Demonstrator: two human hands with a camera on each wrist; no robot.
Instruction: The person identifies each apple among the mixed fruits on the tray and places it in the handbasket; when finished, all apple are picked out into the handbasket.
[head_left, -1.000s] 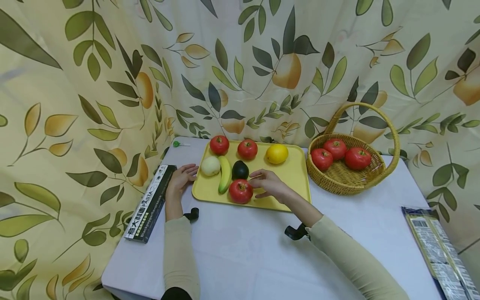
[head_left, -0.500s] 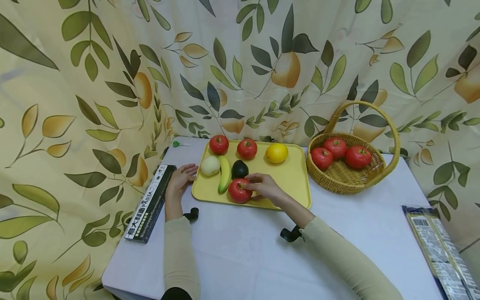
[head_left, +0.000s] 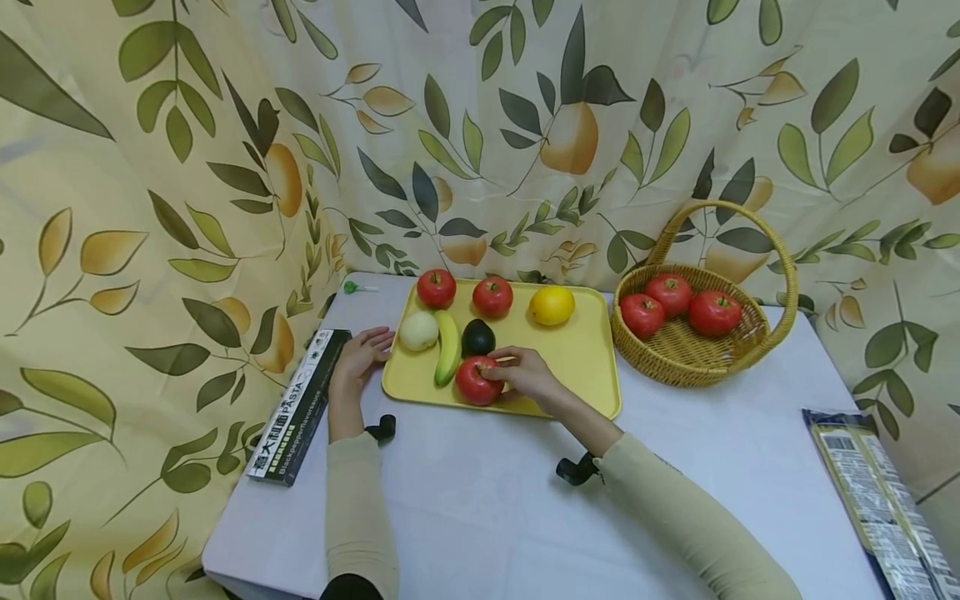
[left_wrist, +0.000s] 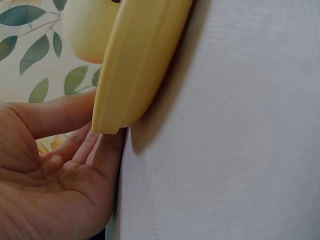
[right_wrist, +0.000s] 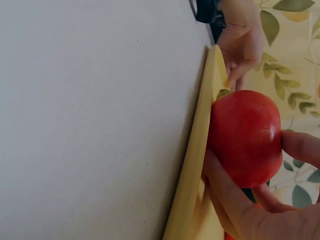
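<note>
A yellow tray (head_left: 592,350) holds several pieces of produce. My right hand (head_left: 527,375) has its fingers and thumb around the red tomato (head_left: 477,385) near the tray's front edge; in the right wrist view the tomato (right_wrist: 246,139) sits between finger and thumb, low over the tray. At the tray's left end my left hand (head_left: 360,367) holds the rim, and in the left wrist view its thumb lies on the rim (left_wrist: 112,85) with fingers under it. Beside the gripped tomato are a dark avocado (head_left: 477,338), a banana (head_left: 447,348) and a pale round fruit (head_left: 418,331).
Two more tomatoes and a yellow lemon (head_left: 552,306) lie along the tray's back. A wicker basket (head_left: 675,367) with three tomatoes stands at right. A black pasta box (head_left: 300,408) lies at left, a plastic packet (head_left: 873,492) at far right. A small green-tipped item (head_left: 351,287) is behind.
My right hand has moved left and closed its fingers around the front tomato. The left hand has stayed at the tray's left rim.
</note>
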